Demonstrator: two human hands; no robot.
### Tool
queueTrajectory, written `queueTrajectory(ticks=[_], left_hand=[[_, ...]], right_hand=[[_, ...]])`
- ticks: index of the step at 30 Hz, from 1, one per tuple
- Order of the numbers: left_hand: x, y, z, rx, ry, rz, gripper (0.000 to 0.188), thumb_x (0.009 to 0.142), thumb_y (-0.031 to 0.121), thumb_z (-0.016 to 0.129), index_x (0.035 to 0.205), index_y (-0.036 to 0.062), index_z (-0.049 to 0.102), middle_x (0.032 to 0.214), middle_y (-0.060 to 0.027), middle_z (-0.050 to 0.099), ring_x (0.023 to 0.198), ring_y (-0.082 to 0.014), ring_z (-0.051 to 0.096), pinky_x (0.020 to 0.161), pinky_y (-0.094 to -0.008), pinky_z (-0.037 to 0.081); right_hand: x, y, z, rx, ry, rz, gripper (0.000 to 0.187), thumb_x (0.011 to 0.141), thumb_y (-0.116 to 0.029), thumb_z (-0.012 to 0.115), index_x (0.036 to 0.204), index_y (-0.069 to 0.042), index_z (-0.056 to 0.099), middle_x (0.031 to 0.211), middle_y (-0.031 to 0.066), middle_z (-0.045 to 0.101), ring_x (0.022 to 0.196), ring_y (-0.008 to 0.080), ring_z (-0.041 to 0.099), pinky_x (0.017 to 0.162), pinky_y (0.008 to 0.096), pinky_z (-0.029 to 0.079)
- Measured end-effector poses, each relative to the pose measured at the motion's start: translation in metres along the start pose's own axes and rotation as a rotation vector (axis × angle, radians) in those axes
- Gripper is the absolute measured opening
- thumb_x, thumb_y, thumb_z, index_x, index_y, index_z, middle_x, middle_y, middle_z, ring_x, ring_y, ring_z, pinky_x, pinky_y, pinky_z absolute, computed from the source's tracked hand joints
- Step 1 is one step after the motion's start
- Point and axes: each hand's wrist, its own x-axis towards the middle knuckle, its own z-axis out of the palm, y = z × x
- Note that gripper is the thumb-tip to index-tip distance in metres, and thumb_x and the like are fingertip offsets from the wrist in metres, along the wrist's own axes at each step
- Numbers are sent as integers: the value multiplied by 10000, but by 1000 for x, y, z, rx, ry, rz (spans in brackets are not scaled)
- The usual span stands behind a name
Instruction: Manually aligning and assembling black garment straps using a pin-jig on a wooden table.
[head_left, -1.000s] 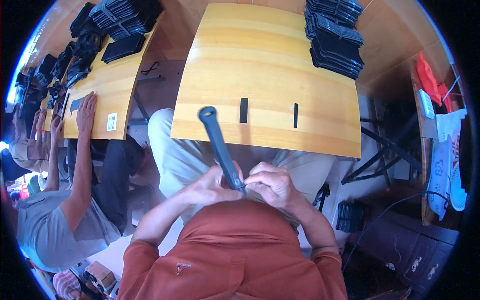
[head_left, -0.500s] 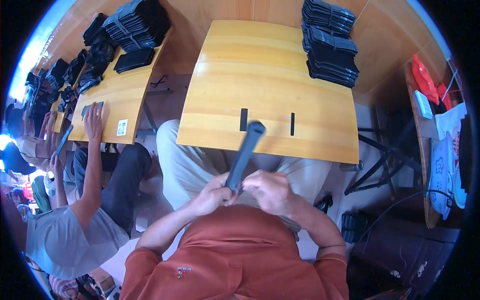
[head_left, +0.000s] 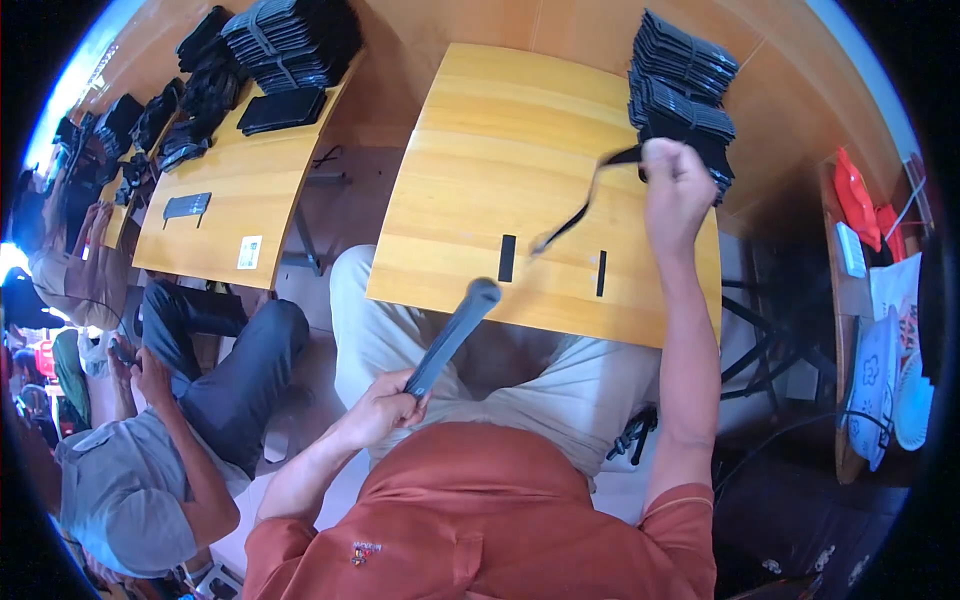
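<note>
My left hand (head_left: 385, 408) is closed around the lower end of a long dark grey bar (head_left: 450, 340) with a rounded far end. The bar tilts up and to the right, in front of the table's near edge. Out over the right part of the table, my right hand (head_left: 678, 185) pinches a thin black strap (head_left: 583, 212). That strap trails down to the left, its lower end blurred. Just behind my right hand, stacked flat black pieces (head_left: 683, 100) stand at the table's far right, partly covered by the hand.
The wooden table (head_left: 530, 150) bears two narrow black rectangles (head_left: 507, 258), strips or slots. At left, a co-worker in grey (head_left: 150, 480) sits by another table (head_left: 205, 235) with black stacks (head_left: 290, 45) and a grey piece (head_left: 187, 206). A shelf at right holds a red bag (head_left: 853, 200).
My right hand has moved from beside the bar up and right over the table, drawing out the black strap. The bar has shifted slightly left and down. The co-worker's hand has left their table.
</note>
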Motion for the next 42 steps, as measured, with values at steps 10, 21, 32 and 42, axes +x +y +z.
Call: queueTrajectory(ticks=[10, 21, 32, 42], left_hand=[[-1, -62, -14, -301, 123, -32, 253, 731, 12, 494, 979, 44, 533, 709, -58, 544, 598, -132, 465, 530, -259, 342], [15, -48, -11, -348, 69, 178, 276, 941, 99, 508, 1213, 52, 500, 941, -103, 587, 837, -178, 563, 739, -306, 468], [26, -48, -4, -286, -36, 260, 329, 1031, 189, 607, 1304, 38, 502, 1050, -54, 596, 969, -130, 560, 842, -289, 474], [22, -54, -9, -230, -10, 218, 342, 1007, 152, 645, 1301, 15, 535, 1098, -47, 623, 1030, -129, 592, 921, -291, 470]], right_hand=[[31, 31, 32, -535, 31, -275, 168, 953, -218, 694, 1003, -64, 738, 846, 136, 722, 721, 219, 690, 692, 334, 529], [-60, 66, 95, -491, -623, -394, 84, 874, -119, 703, 949, -90, 726, 1009, 69, 738, 841, 288, 720, 704, 386, 586], [-70, 42, 159, -464, -731, -388, 118, 906, -181, 679, 964, -95, 735, 1090, 48, 720, 887, 296, 713, 743, 422, 583], [-70, 27, 219, -502, -827, -398, 147, 923, -206, 628, 955, -102, 728, 1005, 49, 702, 907, 304, 694, 770, 469, 560]])
